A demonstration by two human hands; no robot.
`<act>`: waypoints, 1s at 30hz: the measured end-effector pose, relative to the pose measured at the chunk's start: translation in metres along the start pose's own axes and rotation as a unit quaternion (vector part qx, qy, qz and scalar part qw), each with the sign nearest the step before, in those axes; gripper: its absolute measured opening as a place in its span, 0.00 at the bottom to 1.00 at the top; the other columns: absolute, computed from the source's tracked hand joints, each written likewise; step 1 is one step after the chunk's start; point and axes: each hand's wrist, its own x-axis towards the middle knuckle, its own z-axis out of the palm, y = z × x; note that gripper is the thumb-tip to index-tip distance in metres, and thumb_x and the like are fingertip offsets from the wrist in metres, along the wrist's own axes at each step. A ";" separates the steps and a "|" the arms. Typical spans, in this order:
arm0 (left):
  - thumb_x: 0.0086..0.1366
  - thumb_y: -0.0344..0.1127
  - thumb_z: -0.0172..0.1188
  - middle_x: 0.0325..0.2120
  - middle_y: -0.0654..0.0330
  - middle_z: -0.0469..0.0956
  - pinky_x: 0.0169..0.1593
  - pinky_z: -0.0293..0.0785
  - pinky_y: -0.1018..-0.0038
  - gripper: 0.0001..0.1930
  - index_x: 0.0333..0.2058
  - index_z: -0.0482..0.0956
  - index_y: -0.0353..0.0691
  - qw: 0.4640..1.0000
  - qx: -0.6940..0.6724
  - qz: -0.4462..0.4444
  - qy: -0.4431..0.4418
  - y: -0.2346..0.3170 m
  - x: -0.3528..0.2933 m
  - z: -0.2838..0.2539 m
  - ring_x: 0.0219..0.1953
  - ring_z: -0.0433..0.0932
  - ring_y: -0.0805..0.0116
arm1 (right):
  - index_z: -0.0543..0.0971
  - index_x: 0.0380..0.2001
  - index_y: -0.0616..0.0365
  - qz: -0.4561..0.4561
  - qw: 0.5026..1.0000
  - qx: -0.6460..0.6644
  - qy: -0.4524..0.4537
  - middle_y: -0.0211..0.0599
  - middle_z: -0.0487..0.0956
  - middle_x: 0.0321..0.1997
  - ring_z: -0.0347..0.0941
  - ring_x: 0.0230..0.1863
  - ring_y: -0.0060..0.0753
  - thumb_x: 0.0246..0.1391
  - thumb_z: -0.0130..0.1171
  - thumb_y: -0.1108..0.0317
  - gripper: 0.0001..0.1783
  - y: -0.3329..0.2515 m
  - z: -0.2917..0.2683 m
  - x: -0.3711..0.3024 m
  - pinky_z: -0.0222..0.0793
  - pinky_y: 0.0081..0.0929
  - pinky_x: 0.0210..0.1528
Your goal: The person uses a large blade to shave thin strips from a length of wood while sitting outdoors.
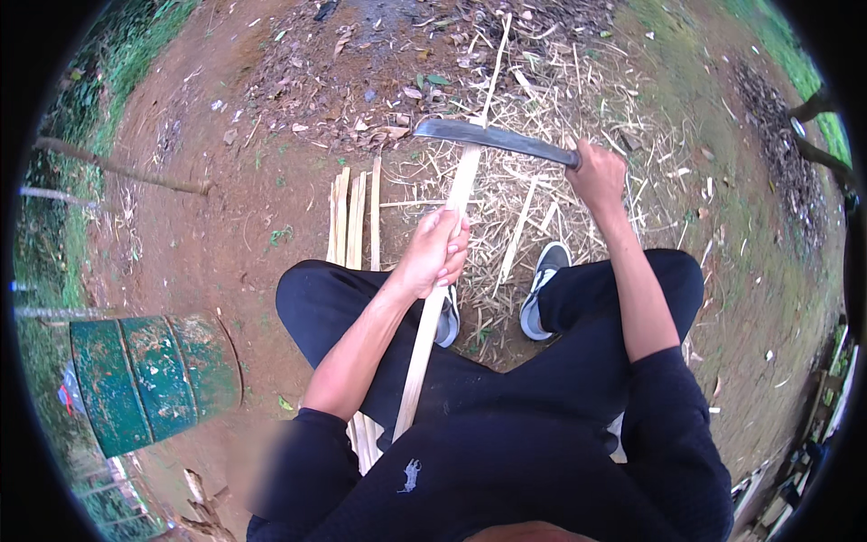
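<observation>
From the head view, the left hand (pixel 437 253) is clamped around a pale bamboo strip (pixel 432 307) slanting up from the lap; the right hand (pixel 598 176) grips a long knife (pixel 492 137), its blade seemingly touching the strip. Cut slats (pixel 354 217) lie left on the dirt ground (pixel 244 181), a green drum (pixel 153 370) nearby.

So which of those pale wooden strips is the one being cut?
The long strip held in the left hand, with the blade in the right hand across its top. The other strips lie untouched on the dirt.
</observation>
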 end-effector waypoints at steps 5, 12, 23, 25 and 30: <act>0.80 0.48 0.36 0.16 0.70 0.58 0.07 0.50 0.83 0.17 0.38 0.63 0.40 1.000 0.027 -0.009 -0.011 -0.008 -0.007 0.001 0.07 0.52 0.84 | 0.72 0.18 0.52 -0.031 0.995 0.048 -0.081 0.32 0.73 0.14 0.72 0.14 0.32 0.45 0.66 0.68 0.11 -0.068 -0.015 -0.005 0.66 0.33 0.19; 0.79 0.44 0.35 0.14 0.72 0.58 0.07 0.52 0.82 0.16 0.37 0.65 0.39 0.985 0.138 -0.034 -0.101 -0.012 -0.033 0.013 0.07 0.53 0.83 | 0.84 0.31 0.59 0.383 0.898 -0.073 -0.204 0.44 0.83 0.24 0.81 0.23 0.45 0.59 0.57 0.63 0.12 0.045 -0.009 0.012 0.77 0.44 0.30; 0.80 0.46 0.31 0.23 0.65 0.67 0.14 0.65 0.84 0.23 0.55 0.68 0.34 0.993 0.107 0.044 -0.009 0.002 -0.007 0.001 0.12 0.65 0.80 | 0.80 0.22 0.59 0.307 0.914 0.222 -0.141 0.39 0.79 0.17 0.72 0.15 0.26 0.53 0.61 0.67 0.09 -0.046 -0.033 0.023 0.65 0.31 0.19; 0.80 0.46 0.30 0.23 0.65 0.68 0.14 0.65 0.84 0.25 0.57 0.68 0.34 0.994 0.097 0.039 -0.016 -0.002 -0.005 0.006 0.12 0.66 0.80 | 0.78 0.21 0.57 0.206 0.938 0.246 -0.128 0.37 0.78 0.15 0.70 0.14 0.24 0.54 0.62 0.68 0.10 -0.055 -0.035 0.015 0.63 0.28 0.16; 0.80 0.48 0.38 0.24 0.68 0.67 0.16 0.59 0.85 0.23 0.59 0.68 0.36 0.983 0.165 0.080 0.024 -0.011 -0.007 0.016 0.13 0.61 0.85 | 0.71 0.20 0.54 0.009 0.979 0.166 -0.114 0.35 0.72 0.14 0.72 0.15 0.39 0.41 0.63 0.71 0.09 -0.087 -0.036 0.008 0.64 0.38 0.19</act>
